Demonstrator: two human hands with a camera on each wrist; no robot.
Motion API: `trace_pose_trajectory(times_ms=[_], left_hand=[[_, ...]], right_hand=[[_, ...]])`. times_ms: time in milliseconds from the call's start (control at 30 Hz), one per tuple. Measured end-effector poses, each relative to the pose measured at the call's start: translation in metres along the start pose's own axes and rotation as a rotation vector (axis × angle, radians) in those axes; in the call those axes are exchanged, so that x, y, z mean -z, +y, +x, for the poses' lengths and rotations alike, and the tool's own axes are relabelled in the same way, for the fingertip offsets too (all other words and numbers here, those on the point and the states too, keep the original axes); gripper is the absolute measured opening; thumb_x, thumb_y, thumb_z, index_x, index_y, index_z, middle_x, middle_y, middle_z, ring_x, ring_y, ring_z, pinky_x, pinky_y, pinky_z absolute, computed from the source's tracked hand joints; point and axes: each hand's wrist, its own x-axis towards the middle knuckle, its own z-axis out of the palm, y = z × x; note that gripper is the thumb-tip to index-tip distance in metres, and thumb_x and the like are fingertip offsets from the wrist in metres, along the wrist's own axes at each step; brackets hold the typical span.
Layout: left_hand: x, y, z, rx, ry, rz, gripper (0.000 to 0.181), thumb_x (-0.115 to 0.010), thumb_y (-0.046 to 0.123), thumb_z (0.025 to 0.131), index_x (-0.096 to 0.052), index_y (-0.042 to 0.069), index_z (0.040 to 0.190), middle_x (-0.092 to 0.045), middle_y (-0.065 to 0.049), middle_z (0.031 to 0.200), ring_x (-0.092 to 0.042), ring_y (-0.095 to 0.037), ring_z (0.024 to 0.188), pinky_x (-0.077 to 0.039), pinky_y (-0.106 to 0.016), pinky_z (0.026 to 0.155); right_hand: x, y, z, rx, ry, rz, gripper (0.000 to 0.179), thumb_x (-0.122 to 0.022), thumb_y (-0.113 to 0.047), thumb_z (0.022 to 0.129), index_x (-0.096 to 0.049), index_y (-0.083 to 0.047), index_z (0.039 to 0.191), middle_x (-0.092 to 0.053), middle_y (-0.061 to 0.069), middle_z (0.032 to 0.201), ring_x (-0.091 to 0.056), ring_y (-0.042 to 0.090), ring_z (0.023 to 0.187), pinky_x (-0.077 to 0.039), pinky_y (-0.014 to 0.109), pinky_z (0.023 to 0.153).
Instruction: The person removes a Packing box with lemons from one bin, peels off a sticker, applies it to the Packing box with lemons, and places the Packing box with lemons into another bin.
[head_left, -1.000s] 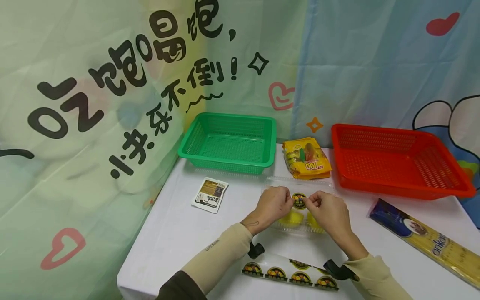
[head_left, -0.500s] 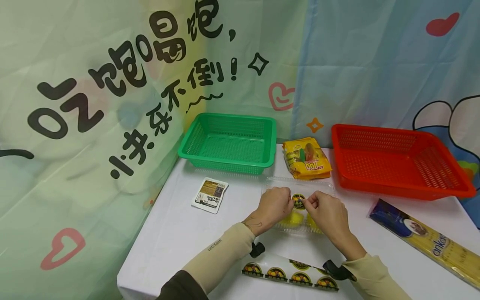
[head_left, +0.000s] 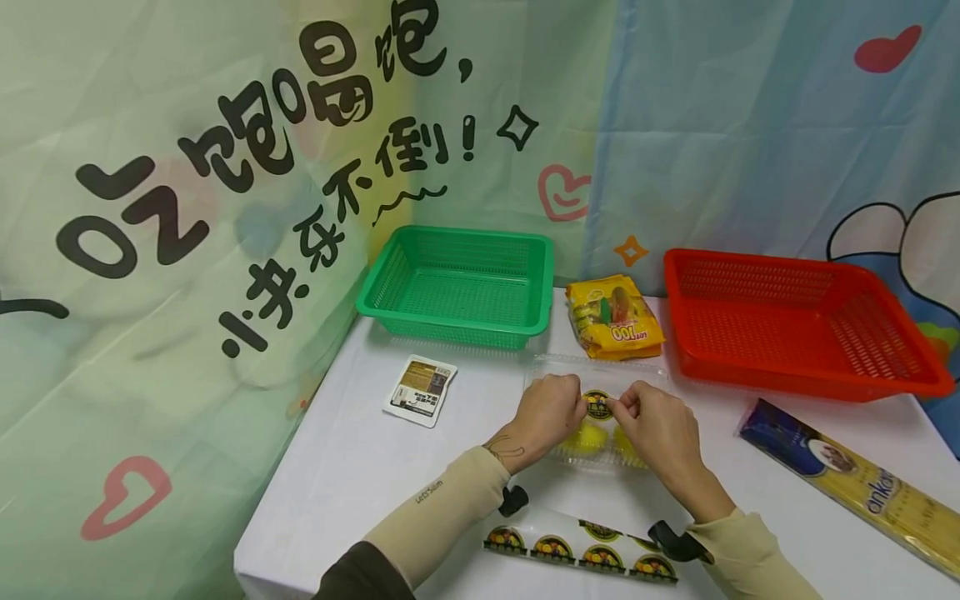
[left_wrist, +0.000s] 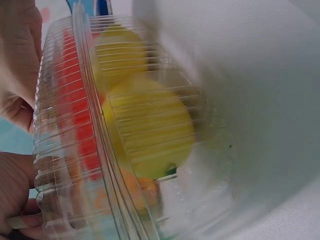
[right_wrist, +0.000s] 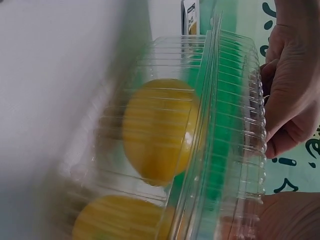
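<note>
A clear plastic clamshell box [head_left: 596,369] holding yellow lemons [left_wrist: 150,125] sits on the white table in front of me. Over its lid, a round black-and-gold sticker [head_left: 597,405] spans the gap between my hands. My left hand [head_left: 549,412] pinches the sticker's left edge with curled fingers. Its right edge is between the thumb and fingers of my right hand [head_left: 660,429]. Both wrist views look through the ribbed side of the box; the right one shows another lemon [right_wrist: 162,131]. Whether the sticker touches the lid is hard to tell.
A sheet of similar stickers [head_left: 581,546] lies at the front. Behind are a green basket [head_left: 453,325], a yellow snack packet [head_left: 615,317] and a red basket [head_left: 787,375]. A small white pouch [head_left: 422,390] lies left, a spaghetti pack [head_left: 855,483] right.
Both hands stay nearly in place over the box. The sticker between them has dipped slightly and looks flatter than a second ago.
</note>
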Motion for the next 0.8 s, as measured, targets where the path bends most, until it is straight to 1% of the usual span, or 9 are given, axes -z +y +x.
trace_pose_trajectory(times_ms=[100, 167, 267, 367, 467, 600, 700, 800], left_hand=[[-0.002, 0.0, 0.0, 0.0, 0.025, 0.051, 0.017, -0.07, 0.022, 0.095, -0.065, 0.013, 0.081, -0.067, 0.003, 0.072, -0.063, -0.011, 0.06, -0.048, -0.023, 0.047], [-0.003, 0.0, -0.001, -0.009, 0.05, 0.082, 0.013, -0.071, 0.024, 0.095, -0.067, 0.015, 0.086, -0.067, 0.004, 0.078, -0.065, -0.011, 0.067, -0.052, -0.023, 0.052], [-0.006, 0.0, -0.002, -0.065, 0.095, 0.118, 0.008, -0.07, 0.023, 0.096, -0.072, 0.017, 0.092, -0.068, 0.005, 0.087, -0.064, -0.011, 0.077, -0.054, -0.022, 0.062], [-0.009, 0.0, -0.006, -0.146, 0.121, 0.17, 0.009, -0.068, 0.023, 0.097, -0.076, 0.019, 0.098, -0.07, 0.007, 0.096, -0.063, -0.013, 0.086, -0.052, -0.023, 0.07], [-0.01, -0.001, -0.012, -0.212, 0.114, 0.245, 0.014, -0.065, 0.028, 0.099, -0.076, 0.022, 0.106, -0.071, 0.01, 0.107, -0.063, -0.014, 0.097, -0.047, -0.025, 0.076], [-0.009, -0.001, -0.02, -0.276, 0.103, 0.321, 0.021, -0.061, 0.034, 0.101, -0.073, 0.025, 0.115, -0.07, 0.014, 0.119, -0.061, -0.012, 0.109, -0.043, -0.028, 0.081], [-0.005, -0.003, -0.024, -0.317, 0.081, 0.337, 0.027, -0.059, 0.037, 0.102, -0.072, 0.025, 0.121, -0.069, 0.013, 0.126, -0.06, -0.011, 0.113, -0.041, -0.029, 0.084], [0.0, -0.004, -0.026, -0.355, 0.022, 0.333, 0.032, -0.055, 0.04, 0.104, -0.07, 0.024, 0.127, -0.067, 0.012, 0.132, -0.059, -0.011, 0.119, -0.041, -0.031, 0.088]], right_hand=[[-0.001, 0.002, 0.0, 0.011, 0.023, -0.015, 0.019, -0.08, -0.018, 0.084, -0.065, -0.011, 0.075, -0.061, 0.002, 0.063, -0.053, 0.017, 0.051, -0.04, 0.033, 0.043], [-0.003, 0.002, 0.0, 0.044, 0.051, -0.021, 0.013, -0.08, -0.015, 0.083, -0.069, -0.008, 0.08, -0.066, 0.005, 0.07, -0.059, 0.021, 0.056, -0.046, 0.037, 0.044], [-0.006, 0.002, -0.001, 0.142, 0.091, -0.017, 0.01, -0.081, -0.008, 0.082, -0.075, -0.006, 0.09, -0.072, 0.011, 0.085, -0.067, 0.03, 0.072, -0.055, 0.047, 0.057], [-0.009, 0.0, -0.004, 0.249, 0.099, -0.017, 0.014, -0.081, -0.006, 0.082, -0.078, -0.005, 0.096, -0.075, 0.011, 0.095, -0.068, 0.035, 0.088, -0.056, 0.054, 0.072], [-0.01, -0.003, -0.009, 0.311, 0.079, -0.031, 0.016, -0.077, -0.009, 0.085, -0.079, -0.005, 0.101, -0.077, 0.01, 0.1, -0.068, 0.035, 0.095, -0.053, 0.055, 0.077], [-0.006, -0.006, -0.016, 0.341, 0.058, -0.058, 0.022, -0.075, -0.014, 0.088, -0.078, -0.003, 0.106, -0.077, 0.011, 0.105, -0.068, 0.036, 0.103, -0.051, 0.056, 0.084], [-0.001, -0.006, -0.021, 0.364, 0.047, -0.069, 0.024, -0.074, -0.016, 0.088, -0.078, -0.002, 0.107, -0.077, 0.012, 0.108, -0.067, 0.037, 0.107, -0.05, 0.056, 0.089], [0.003, -0.005, -0.025, 0.385, 0.03, -0.067, 0.025, -0.072, -0.018, 0.09, -0.078, -0.003, 0.108, -0.077, 0.011, 0.11, -0.067, 0.037, 0.111, -0.049, 0.055, 0.091]])
